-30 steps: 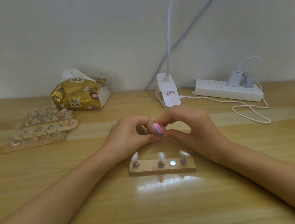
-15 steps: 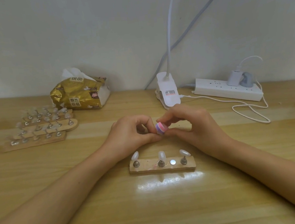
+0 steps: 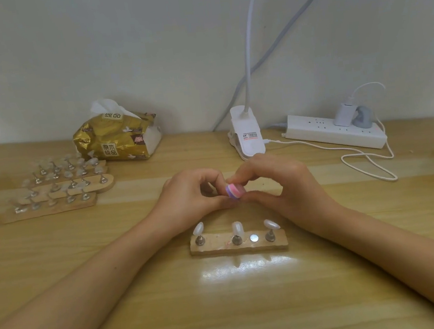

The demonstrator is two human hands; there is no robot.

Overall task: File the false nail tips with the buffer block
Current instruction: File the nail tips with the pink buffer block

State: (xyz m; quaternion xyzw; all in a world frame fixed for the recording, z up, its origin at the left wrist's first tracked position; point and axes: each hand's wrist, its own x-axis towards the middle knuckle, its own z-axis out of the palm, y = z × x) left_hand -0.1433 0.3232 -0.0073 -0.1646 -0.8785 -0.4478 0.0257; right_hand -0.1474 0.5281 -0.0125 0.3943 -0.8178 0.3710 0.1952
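The fingers of the right hand (image 3: 288,186) pinch the pink-and-purple buffer block (image 3: 235,191), which touches the curled fingers of the left hand (image 3: 189,194). Whether those hold anything, I cannot tell. Just below both sets of fingers, three false nail tips (image 3: 236,228) stand on a wooden strip (image 3: 220,248) on the counter (image 3: 227,312).

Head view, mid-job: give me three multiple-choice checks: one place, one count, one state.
1. The tissue pack lies: A) back left, by the wall; B) on the power strip; C) in a hand.
2. Count of nail tips on the near wooden strip: A) one; B) three; C) five.
3. The buffer block is: A) lying on the table; B) standing on the strip; C) in the right hand's grip.
Answers: A, it sits against the wall, left; B, three show beside one bare magnet; C, its fingers pinch it.
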